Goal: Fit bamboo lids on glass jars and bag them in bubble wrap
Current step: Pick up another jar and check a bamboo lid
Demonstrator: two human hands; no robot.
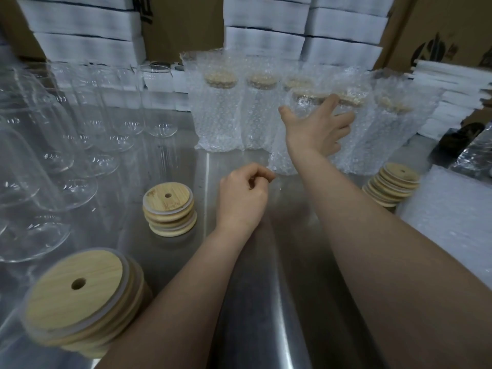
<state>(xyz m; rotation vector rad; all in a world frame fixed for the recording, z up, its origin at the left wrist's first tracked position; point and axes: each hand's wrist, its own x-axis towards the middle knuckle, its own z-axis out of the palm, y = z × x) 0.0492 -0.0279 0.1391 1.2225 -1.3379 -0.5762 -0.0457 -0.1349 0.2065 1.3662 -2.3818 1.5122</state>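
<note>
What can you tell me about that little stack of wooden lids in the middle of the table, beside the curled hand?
The stack of bamboo lids is a short pile of round, pale wooden discs, slightly skewed. The top lid shows grain, a small round hole near its centre and a whitish ring round its rim. It stands on the steel table, between the empty glass jars and the left hand; nothing touches it.
</note>
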